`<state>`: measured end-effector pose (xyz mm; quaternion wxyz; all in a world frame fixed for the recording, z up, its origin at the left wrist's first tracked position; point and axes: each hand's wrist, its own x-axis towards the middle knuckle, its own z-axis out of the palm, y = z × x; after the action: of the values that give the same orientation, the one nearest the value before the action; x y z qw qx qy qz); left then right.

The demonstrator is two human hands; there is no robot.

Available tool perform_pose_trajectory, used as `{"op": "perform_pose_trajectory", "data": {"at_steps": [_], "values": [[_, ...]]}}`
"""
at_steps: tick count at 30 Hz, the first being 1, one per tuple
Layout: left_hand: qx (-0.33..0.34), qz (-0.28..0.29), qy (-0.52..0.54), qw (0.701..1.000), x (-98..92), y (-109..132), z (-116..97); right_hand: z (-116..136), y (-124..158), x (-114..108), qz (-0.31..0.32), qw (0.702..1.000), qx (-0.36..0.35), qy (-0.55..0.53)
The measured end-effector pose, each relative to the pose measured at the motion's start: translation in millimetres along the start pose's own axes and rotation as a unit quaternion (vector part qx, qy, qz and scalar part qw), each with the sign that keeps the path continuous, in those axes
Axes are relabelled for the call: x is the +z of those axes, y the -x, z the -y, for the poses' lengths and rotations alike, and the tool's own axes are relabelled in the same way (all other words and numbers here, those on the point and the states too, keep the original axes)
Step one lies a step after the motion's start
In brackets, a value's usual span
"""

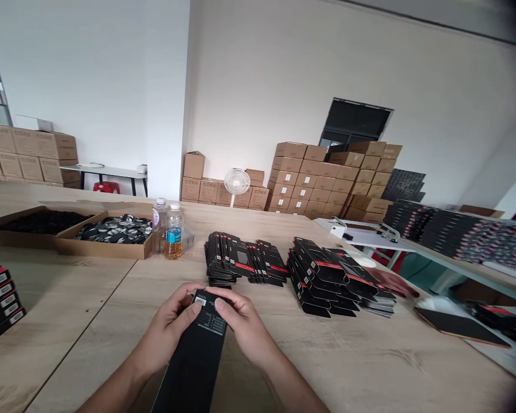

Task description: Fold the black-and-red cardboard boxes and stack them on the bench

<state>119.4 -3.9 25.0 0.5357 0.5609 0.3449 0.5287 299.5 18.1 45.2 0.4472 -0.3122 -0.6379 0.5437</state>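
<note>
A long black cardboard box (pixel 195 361) with a white barcode label and small print points away from me over the table. My left hand (pixel 174 318) grips its far end from the left, thumb on the printed face beside the label. On the right edge of that same end, my right hand (pixel 241 321) is closed with its thumb pressed on the face. The fingers behind the box are partly hidden. Just beyond my hands lie flat black cartons (pixel 232 258) in overlapping piles. To their right are stacked black cartons (pixel 322 275) with red stripes and open flaps.
Finished-looking black boxes (pixel 2 304) are stacked at the left edge. Two bottles (pixel 174 232) stand beside a shallow cardboard tray (pixel 107 249) of black-and-white items. A dark flat board (pixel 460 327) lies at the right. Behind the table are a white fan (pixel 237 182) and brown cartons (pixel 309 178).
</note>
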Motion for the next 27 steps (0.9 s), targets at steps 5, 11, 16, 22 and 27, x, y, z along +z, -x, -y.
{"op": "perform_pose_trajectory", "data": {"at_steps": [5, 11, 16, 22, 27], "values": [[-0.002, -0.007, 0.007, 1.0, 0.3, -1.3, 1.3, -3.1, 3.5, 2.2, 0.021, 0.999, -0.015, 0.026], [0.091, -0.216, -0.064, 0.97, -12.6, -10.1, -7.7, -7.5, 8.6, 6.9, -0.06, 0.989, -0.026, 0.134], [0.145, -0.336, -0.058, 0.929, -29.4, -15.9, -13.7, -12.5, 11.6, 18.4, -0.077, 0.891, -0.129, 0.429], [0.137, -0.308, -0.117, 0.934, -30.0, -16.9, -14.1, -31.5, 5.2, 15.7, -0.081, 0.787, -0.198, 0.579], [0.13, -0.306, -0.03, 0.943, -33.4, -17.6, -14.3, -31.5, 4.2, 11.3, -0.085, 0.767, -0.193, 0.606]]}}
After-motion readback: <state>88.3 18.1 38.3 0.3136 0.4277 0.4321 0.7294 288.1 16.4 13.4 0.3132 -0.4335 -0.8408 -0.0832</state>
